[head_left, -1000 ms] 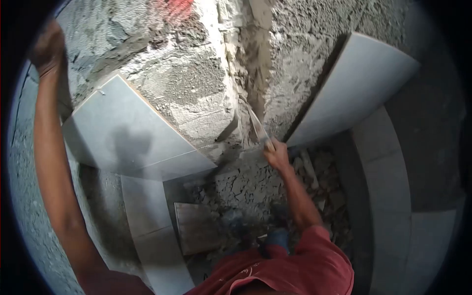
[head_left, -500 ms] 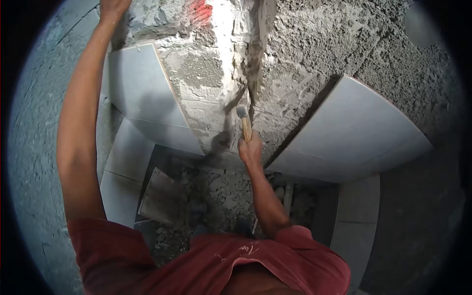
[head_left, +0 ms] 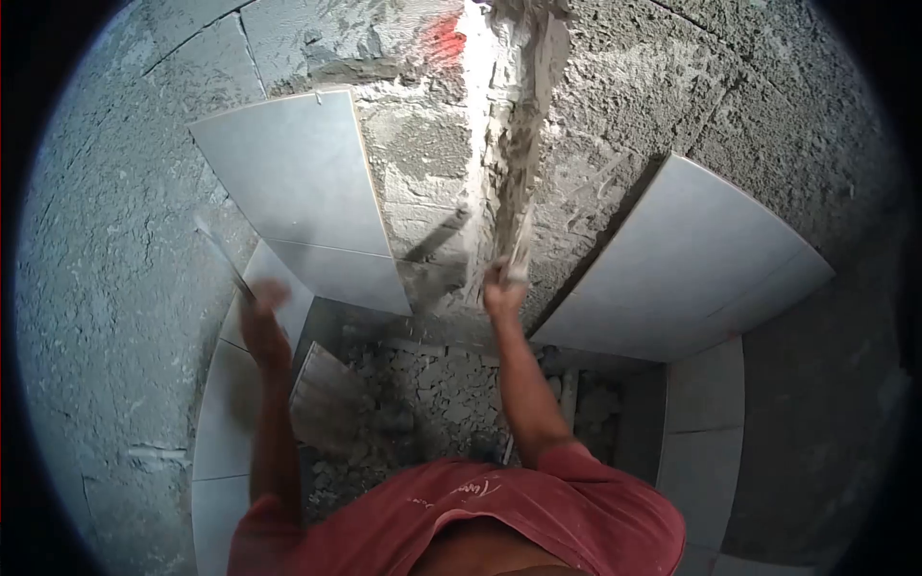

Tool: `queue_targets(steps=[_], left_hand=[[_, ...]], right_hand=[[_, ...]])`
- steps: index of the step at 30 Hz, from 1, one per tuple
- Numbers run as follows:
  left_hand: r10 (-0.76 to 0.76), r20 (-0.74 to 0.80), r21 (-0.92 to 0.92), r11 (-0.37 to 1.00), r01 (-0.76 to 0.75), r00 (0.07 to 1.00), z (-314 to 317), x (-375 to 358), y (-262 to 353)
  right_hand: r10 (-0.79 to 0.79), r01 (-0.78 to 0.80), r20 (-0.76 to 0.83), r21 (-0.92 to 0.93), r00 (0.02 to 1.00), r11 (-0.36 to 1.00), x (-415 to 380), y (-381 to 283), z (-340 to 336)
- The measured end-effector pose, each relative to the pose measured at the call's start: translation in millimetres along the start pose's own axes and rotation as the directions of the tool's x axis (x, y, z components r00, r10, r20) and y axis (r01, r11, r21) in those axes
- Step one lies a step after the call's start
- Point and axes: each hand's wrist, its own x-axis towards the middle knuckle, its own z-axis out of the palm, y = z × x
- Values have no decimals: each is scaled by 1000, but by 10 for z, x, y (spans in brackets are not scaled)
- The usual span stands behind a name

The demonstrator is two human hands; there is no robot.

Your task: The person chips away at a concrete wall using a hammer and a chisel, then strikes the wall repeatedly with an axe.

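My left hand, blurred by motion, is low on the left in front of the tiles. A thin metal rod slants up and left from it. My right hand is closed round the hammer at the lower end of a rough vertical groove in the wall. The hammer is smeared, with its pale wooden part pointing upward.
Grey tiles cover the wall left and right of the groove. Broken rubble lies on the floor below, with a loose tile piece at its left and a pipe at its right.
My left hand has come down from the top left, and the rod now shows with it. My right hand has shifted slightly right and down, and the hammer has turned.
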Motion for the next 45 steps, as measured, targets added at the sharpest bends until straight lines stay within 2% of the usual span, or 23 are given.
queue_targets(steps=[1, 2, 3, 4, 5, 6, 7, 9, 10, 11, 12, 17, 20, 24, 27, 30, 33, 34, 36, 37, 40, 41, 45], left_hand=[[-172, -46, -74, 983, 168, 984, -24, -462, -204], [-360, 32, 71, 931, 357, 932, -181, -954, -293], [-639, 149, -100, 749, 655, 754, -324, -1396, -478], [-645, 46, 294, 738, 607, 763, -521, -2527, -1615], [-407, 175, 668, 718, 195, 897, -636, -2823, -1299], [-274, 246, 862, 500, -81, 930, -862, -3935, -2278], [-800, 76, 683, 477, 554, 596, -962, -3537, -1337], [-870, 80, 754, 372, 541, 486, -1272, -4510, -1641], [-904, 124, 775, 345, 529, 409, -1435, -4636, -1609], [-913, 171, 784, 353, 510, 369, -1504, -4663, -1599], [-913, 220, 786, 375, 492, 344, -1583, -4724, -1617], [-869, 307, 748, 472, 466, 387, -1508, -4316, -1671], [-848, 288, 673, 510, 535, 446, -1521, -3805, -1436], [-774, 143, 574, 573, 585, 617, -1295, -3870, -1922], [-677, 219, 500, 697, 515, 703, -1307, -3970, -2033], [-751, 222, 509, 633, 583, 622, -1284, -3999, -2053], [-751, 230, 537, 629, 562, 619, -1254, -4244, -2103], [-752, 229, 542, 626, 561, 618, -1256, -4272, -2101], [-781, 307, 656, 588, 474, 544, -1269, -4371, -2059], [-780, 315, 657, 590, 469, 541, -1291, -4447, -2063], [-731, 278, 676, 610, 413, 624, -1134, -4470, -2112], [-781, 223, 638, 569, 518, 584, -1199, -4477, -1998], [-871, 135, 578, 456, 677, 472, -1161, -4132, -1737]], right_hand=[[412, -359, -12, -517, 911, 777, 94, -121, -43], [417, -369, -31, -527, 908, 766, 22, -79, -85], [396, -352, 0, -462, 918, 814, 5, 22, -103], [366, -326, 30, -390, 930, 861, 20, 62, -80], [345, -333, -5, -265, 939, 905, -36, -111, -29], [328, -319, -13, -271, 945, 908, 25, -36, 2], [123, -129, -39, -260, 992, 957, -3, 221, -31], [-298, 269, -89, -249, 950, 930, 49, 595, -57], [-287, 255, -91, -264, 954, 930, 56, 455, -71], [158, -155, -20, -354, 987, 922, 151, 129, -53], [575, -513, 0, -452, 818, 730, 179, -190, -32], [75, -68, 6, -363, 997, 929, 134, -281, 180], [585, -563, -76, -400, 807, 724, 274, -464, 140], [457, -433, -81, -498, 886, 751, 559, -583, 306], [497, -464, -53, -454, 866, 761, 484, -688, 350], [461, -426, -33, -449, 887, 786, 344, -752, 311], [-74, 71, -6, -211, 997, 975, 395, -523, 380], [-69, 66, -7, -209, 998, 976, 487, -519, 377], [381, -338, 32, -398, 924, 853, 581, -594, 267], [434, -407, 13, -323, 901, 854, 546, -722, 288], [107, -94, 21, -331, 994, 939, 436, -655, 270], [66, 2, 118, -503, 991, 864, 477, -428, 168], [224, -209, -41, -550, 974, 809, 562, -491, 221]])
